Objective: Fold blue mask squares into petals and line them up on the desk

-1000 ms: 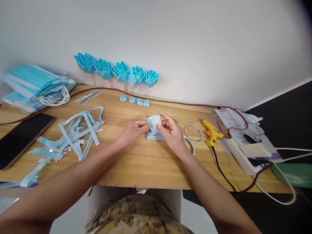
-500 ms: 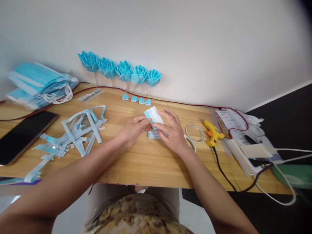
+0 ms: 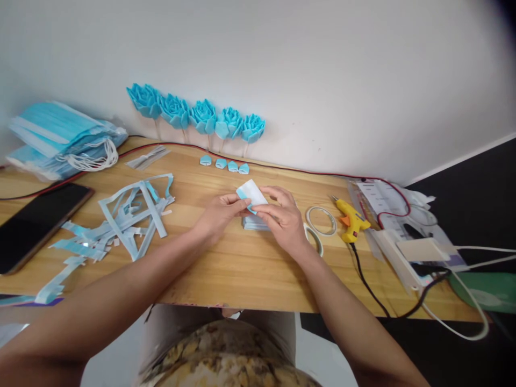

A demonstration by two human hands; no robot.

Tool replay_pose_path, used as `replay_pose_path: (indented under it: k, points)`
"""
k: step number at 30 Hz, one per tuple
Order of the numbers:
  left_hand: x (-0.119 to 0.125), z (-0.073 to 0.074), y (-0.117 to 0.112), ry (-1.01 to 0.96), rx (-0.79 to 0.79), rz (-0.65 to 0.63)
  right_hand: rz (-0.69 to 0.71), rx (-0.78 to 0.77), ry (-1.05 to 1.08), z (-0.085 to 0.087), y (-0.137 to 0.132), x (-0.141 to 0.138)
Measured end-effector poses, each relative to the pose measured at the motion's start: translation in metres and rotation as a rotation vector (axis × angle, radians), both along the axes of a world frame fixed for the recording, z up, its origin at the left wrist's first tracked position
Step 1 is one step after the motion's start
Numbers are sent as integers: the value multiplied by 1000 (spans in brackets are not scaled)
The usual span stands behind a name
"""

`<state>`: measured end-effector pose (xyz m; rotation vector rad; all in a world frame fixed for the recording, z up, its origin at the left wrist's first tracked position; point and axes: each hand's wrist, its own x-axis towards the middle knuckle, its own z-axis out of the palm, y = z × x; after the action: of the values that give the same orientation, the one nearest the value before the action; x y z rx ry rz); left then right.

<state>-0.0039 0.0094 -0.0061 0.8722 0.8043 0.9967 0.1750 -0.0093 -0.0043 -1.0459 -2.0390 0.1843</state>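
Tape rolls (image 3: 320, 220) beside right hand (image 3: 284, 220); glue gun (image 3: 351, 217) beyond.

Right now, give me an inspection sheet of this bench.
Surface: wooden table, cluttered at both ends.
Job's things: white-and-blue piece, held above a small stack.
Clutter: blue strips, masks, phone on the left; tape rolls, glue gun on the right.
Hands: left hand and right hand both pinch the piece.
Cables: red cable along the wall; black cable from the glue gun.
Surroundings: blue flowers leaning on the white wall.
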Motion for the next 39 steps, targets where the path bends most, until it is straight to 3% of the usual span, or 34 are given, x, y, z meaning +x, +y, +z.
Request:
replay_pose_path:
  k: [6, 13, 20, 25, 31, 39]
  points:
    - [-1, 4, -2, 197, 65, 41, -90, -196, 209, 0, -2, -3]
    - [-1, 4, -3, 222, 65, -14, -63, -447, 420, -6, 0, -2]
    - [-1, 6, -4, 305, 106, -7, -78, -517, 547, -5, -1, -5]
    - [-1, 9, -5, 327, 166, -88, -93, -516, 534, -5, -1, -5]
    - [-2, 7, -3, 330, 211, -13, -6, -588, 583, -9, -1, -5]
    - [-1, 6, -1, 308, 231, -70, 22, -660, 576, 1, -3, -6]
